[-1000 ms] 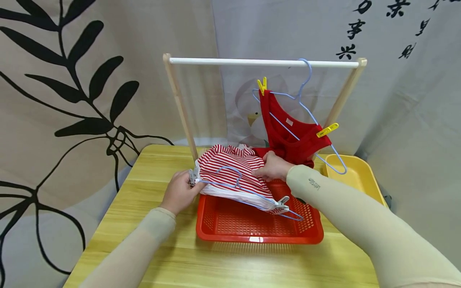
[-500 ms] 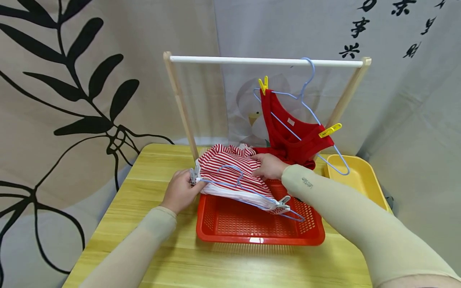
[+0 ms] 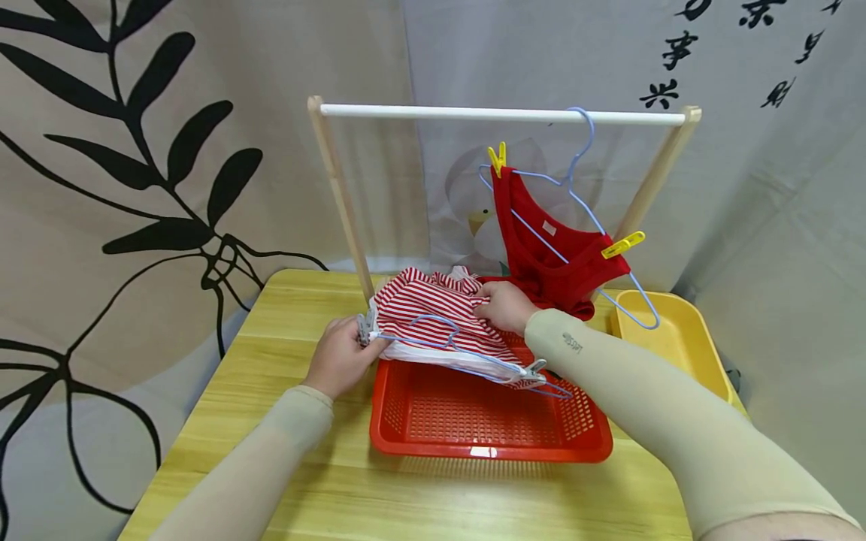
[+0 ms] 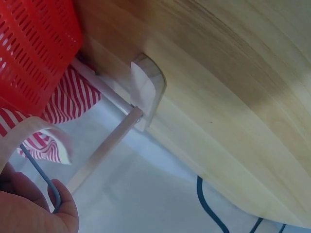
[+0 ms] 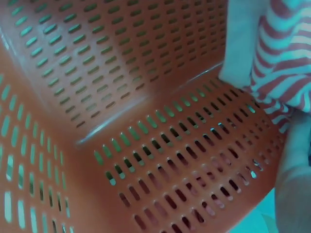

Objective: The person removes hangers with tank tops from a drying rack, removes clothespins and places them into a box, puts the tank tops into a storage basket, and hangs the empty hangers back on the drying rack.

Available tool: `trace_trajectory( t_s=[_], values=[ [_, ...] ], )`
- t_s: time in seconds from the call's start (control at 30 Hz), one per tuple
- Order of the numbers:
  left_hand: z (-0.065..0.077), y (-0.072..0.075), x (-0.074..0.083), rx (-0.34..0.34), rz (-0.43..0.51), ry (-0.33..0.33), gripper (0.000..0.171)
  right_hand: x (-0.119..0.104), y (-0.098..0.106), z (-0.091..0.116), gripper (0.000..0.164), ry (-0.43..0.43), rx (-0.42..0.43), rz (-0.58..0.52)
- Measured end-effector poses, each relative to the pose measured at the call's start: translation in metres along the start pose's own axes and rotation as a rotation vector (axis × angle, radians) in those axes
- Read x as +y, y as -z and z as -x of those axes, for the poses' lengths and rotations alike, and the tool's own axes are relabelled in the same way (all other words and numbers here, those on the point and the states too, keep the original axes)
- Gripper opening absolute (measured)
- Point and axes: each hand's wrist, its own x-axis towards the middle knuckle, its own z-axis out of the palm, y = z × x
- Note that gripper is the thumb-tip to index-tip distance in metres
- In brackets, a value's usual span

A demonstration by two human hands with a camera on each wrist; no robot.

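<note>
My left hand [image 3: 340,356] pinches a blue hanger [image 3: 451,343]; my right hand [image 3: 509,307] grips striped cloth [image 3: 433,297] over the red basket [image 3: 487,451].

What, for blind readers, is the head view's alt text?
Left hand grips a blue hanger clipped to a red-striped garment over a red basket; right hand holds the garment. Behind, a red tank top hangs from a rail.

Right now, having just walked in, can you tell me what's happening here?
Someone is handling a striped garment over a red basket. Their left grip holds one end of the blue hanger it is fastened to with grey clips, and their right grip pinches its fabric. That hanger is not on the white rail. Behind, a red top hangs from the rail on another hanger, held by yellow clips.
</note>
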Motion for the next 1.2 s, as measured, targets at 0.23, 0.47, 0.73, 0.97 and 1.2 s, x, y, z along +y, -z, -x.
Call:
trace_trajectory(
  t_s=[0.23, 0.47, 0.73, 0.97, 1.2],
  values=[
    [0.001, 0.002, 0.003, 0.003, 0.004, -0.01, 0.026, 0.002, 0.006, 0.003, 0.022, -0.034, 0.008, -0.165],
    [0.001, 0.001, 0.004, -0.004, 0.011, -0.002, 0.029, -0.001, 0.015, 0.011, 0.021, -0.034, -0.001, -0.249],
    [0.002, 0.001, 0.004, -0.011, 0.023, 0.016, 0.029, -0.009, 0.032, 0.026, 0.016, -0.002, -0.027, -0.409],
    [0.003, 0.0, 0.005, -0.007, 0.036, 0.012, 0.031, -0.003, 0.037, 0.028, 0.008, 0.029, -0.059, -0.668],
    [0.005, 0.0, 0.004, -0.016, 0.034, 0.016, 0.029, 0.001, 0.044, 0.035, 0.012, 0.062, -0.114, -0.684]
  ],
)
